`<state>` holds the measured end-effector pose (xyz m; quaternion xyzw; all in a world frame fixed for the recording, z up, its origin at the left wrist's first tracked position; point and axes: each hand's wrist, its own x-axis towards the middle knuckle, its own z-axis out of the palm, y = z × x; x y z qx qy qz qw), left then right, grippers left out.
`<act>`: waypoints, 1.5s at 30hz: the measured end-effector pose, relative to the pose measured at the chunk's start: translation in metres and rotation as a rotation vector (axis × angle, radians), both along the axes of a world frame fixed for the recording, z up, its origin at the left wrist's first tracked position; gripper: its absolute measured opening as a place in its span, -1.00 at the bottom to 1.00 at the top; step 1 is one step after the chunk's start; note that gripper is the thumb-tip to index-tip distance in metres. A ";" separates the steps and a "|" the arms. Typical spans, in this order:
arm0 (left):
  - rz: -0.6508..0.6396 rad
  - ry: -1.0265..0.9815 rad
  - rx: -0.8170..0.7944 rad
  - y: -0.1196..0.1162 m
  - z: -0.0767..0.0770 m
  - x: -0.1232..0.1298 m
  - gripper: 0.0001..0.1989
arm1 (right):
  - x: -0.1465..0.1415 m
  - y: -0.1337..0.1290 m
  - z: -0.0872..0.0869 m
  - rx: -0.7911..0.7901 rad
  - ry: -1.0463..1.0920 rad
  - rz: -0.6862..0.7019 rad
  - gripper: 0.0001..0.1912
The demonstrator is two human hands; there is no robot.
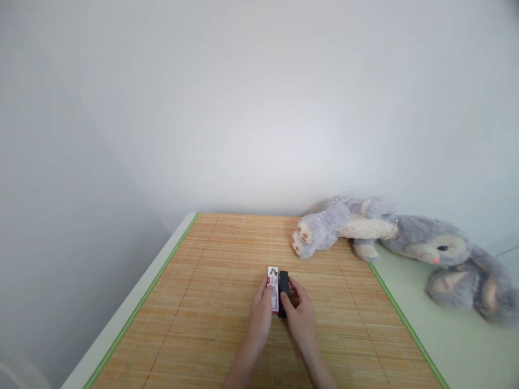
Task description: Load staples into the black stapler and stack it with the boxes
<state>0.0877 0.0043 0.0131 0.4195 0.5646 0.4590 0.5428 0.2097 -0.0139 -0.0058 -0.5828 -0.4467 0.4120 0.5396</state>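
Side by side at the middle of the mat are a slim white printed box (pixel 273 274) and a black stapler (pixel 284 282), their long sides touching or nearly so. My left hand (pixel 261 310) grips the box from its left side, thumb on its printed face. From the right, my right hand (pixel 300 314) has hold of the stapler, with the thumb on top and the fingers along its far side. Small dark pictures and red and pink print show on the box. The undersides of both things are hidden.
A bamboo mat (pixel 219 281) with green edging covers much of the pale table (pixel 466 346). A grey plush rabbit (pixel 365 227) lies across the back right, its head and ears beyond the mat. Behind stands a white wall (pixel 251 108).
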 end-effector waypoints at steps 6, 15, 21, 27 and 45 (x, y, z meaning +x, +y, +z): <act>0.020 0.447 0.210 -0.010 0.007 0.005 -0.40 | 0.043 0.003 -0.012 -0.027 -0.073 -0.117 -0.26; 0.086 0.811 0.234 0.003 0.003 -0.035 -0.46 | 0.061 -0.005 -0.011 -0.036 -0.099 -0.108 -0.27; 0.107 0.879 0.258 0.035 0.009 -0.060 -0.61 | 0.060 -0.005 -0.006 -0.053 -0.106 -0.096 -0.22; 0.197 0.906 0.162 -0.007 0.007 -0.076 -0.60 | 0.061 -0.005 -0.007 -0.061 -0.093 -0.092 -0.20; 0.111 1.031 0.516 -0.010 0.001 -0.047 -0.72 | 0.060 -0.004 -0.013 -0.073 -0.117 -0.080 -0.20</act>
